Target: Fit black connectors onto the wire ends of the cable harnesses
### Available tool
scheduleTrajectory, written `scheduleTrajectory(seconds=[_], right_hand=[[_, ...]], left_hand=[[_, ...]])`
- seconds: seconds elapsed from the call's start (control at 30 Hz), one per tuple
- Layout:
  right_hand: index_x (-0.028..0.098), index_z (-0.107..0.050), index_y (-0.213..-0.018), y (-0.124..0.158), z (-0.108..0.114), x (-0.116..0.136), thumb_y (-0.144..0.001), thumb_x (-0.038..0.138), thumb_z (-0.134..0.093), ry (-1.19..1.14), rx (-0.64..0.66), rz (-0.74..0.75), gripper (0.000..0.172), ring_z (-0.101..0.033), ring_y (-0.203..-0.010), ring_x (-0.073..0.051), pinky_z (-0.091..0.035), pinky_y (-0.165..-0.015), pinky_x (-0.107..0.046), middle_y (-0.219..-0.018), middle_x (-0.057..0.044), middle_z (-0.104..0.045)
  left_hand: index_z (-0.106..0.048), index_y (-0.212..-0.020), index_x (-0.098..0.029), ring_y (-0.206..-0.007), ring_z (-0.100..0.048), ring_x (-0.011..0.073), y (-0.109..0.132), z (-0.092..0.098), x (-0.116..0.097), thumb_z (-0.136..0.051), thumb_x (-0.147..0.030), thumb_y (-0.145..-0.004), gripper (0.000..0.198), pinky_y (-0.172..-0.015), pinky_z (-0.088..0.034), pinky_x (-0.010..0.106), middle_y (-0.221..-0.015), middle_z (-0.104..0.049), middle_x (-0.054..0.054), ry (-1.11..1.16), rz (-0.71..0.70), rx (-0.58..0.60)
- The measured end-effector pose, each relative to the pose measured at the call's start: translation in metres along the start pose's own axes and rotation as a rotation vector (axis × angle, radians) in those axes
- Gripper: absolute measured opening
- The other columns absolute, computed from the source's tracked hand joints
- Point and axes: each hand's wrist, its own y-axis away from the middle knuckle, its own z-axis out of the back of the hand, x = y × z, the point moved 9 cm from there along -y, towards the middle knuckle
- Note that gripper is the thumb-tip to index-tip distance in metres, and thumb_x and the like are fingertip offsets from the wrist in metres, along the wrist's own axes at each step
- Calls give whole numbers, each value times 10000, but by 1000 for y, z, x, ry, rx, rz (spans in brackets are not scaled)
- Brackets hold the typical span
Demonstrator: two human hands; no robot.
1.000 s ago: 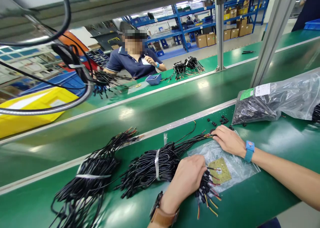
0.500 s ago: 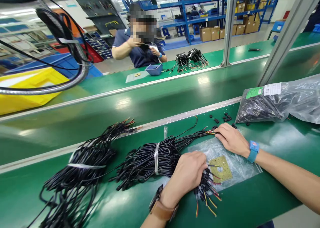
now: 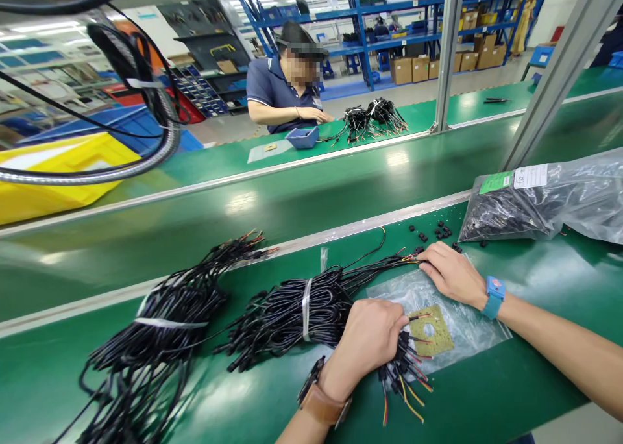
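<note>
My left hand (image 3: 374, 333), fingers closed, grips a black cable whose bare wire tips point right. Beneath and beside it fan out several black cable ends (image 3: 402, 356) with red, yellow and black wires. Farther up, my right hand (image 3: 452, 272) pinches the coloured wire tips (image 3: 411, 258) of cables from the tied black cable bundle (image 3: 280, 308); its fingertips are partly hidden. Between the hands lies a yellowish square sponge (image 3: 438, 337) with a hole, on a clear plastic bag (image 3: 479, 327).
Another tied cable bundle (image 3: 160, 320) lies at left. Small black connectors (image 3: 440, 230) are scattered beyond my right hand, near a large bag of black parts (image 3: 511, 204). A metal post (image 3: 444, 61) stands across the bench. A co-worker (image 3: 287, 84) sits opposite, by a blue bin (image 3: 302, 137).
My left hand has shifted slightly right, and the wire tip in it now tilts upward. My right hand stays nearly still. The co-worker has lowered their hands to the bench.
</note>
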Motion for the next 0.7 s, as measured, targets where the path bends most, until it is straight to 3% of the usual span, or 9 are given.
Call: scheduleTrajectory(seconds=[0.3,0.37,0.5,0.6,0.7], right_hand=[[187,-600,-1109,2,4,-4,-1049,244,-474,-70,-21,-72,151,-584,-978,-249,-486,-864,-421,-1028,-84,-652],[196,-600,-1084,3,8,-8,-1034,272,-512,-183,-57,-149,126,-593,-919,-223,-481,-831,-392,-992,-63,-650],[206,-600,-1027,7,8,-20,-990,369,-604,-581,-115,-345,167,-597,-838,-183,-480,-765,-328,-920,-30,-644],[191,-608,-1111,7,-2,-19,-985,445,-617,-893,-71,-430,283,-612,-803,-169,-487,-753,-312,-909,-41,-679],[177,-631,-1140,8,-12,-11,-991,487,-609,-1117,-1,-458,345,-612,-739,-153,-485,-730,-302,-892,-52,-698]], left_hand=[[-541,-721,-211,-647,-638,194,-2,-2,2,-448,-325,-1014,328,-580,-233,343,-679,-670,8,-5,19,-9],[-539,-733,-208,-649,-628,178,-1,1,4,-442,-304,-1020,318,-589,-273,329,-684,-660,4,55,40,-92],[-564,-788,-203,-629,-590,130,6,14,15,-409,-292,-1044,312,-615,-361,272,-695,-635,-9,296,137,-382],[-574,-800,-202,-621,-581,113,13,21,20,-429,-269,-1037,286,-616,-388,243,-688,-620,-15,415,155,-561],[-578,-801,-200,-587,-568,105,18,25,21,-452,-247,-1024,260,-588,-390,233,-657,-601,-22,446,155,-654]])
